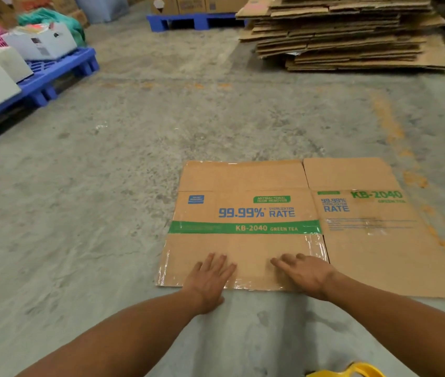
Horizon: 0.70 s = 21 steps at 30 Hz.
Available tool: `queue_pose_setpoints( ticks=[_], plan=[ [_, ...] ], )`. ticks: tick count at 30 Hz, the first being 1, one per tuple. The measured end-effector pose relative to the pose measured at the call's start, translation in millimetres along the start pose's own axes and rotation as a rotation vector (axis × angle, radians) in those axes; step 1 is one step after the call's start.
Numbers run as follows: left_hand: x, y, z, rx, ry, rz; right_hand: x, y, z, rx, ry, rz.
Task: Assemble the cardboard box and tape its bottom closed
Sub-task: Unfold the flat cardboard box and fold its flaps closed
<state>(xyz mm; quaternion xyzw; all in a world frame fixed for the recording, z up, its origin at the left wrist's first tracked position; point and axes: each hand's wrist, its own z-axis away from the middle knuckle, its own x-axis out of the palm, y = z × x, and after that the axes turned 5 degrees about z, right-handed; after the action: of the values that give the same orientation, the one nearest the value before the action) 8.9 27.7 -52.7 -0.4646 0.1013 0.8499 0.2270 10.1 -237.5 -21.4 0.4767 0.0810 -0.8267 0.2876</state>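
Left hand (210, 276): palm down, fingers spread flat on near flap.
Right hand (304, 272): flat, fingers extended leftward, pressing same flap.
Cardboard box (283, 221): unfolded, lying flat on floor (107, 213) under both hands, stretching ahead and rightward.

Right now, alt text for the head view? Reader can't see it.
Both hands, left hand and right hand, rest flat with straight fingers on the near flap of a flattened cardboard box lying on a concrete floor. Beyond it are a stack of flattened cartons and blue pallets.
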Motion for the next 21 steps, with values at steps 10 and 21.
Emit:
queue_pose_setpoints(
  ticks=[10, 21],
  plan=[
    [-1.2, -28.8, -20.6, -0.321, 0.024, 0.48, 50.3, 77.4, 42.3, 0.571, -0.039, -0.516],
    [27.2, -60.9, -25.3, -0.638, 0.118, 0.586, 108.2, 138.9, 83.4, 0.872, -0.027, -0.687]
  ],
)
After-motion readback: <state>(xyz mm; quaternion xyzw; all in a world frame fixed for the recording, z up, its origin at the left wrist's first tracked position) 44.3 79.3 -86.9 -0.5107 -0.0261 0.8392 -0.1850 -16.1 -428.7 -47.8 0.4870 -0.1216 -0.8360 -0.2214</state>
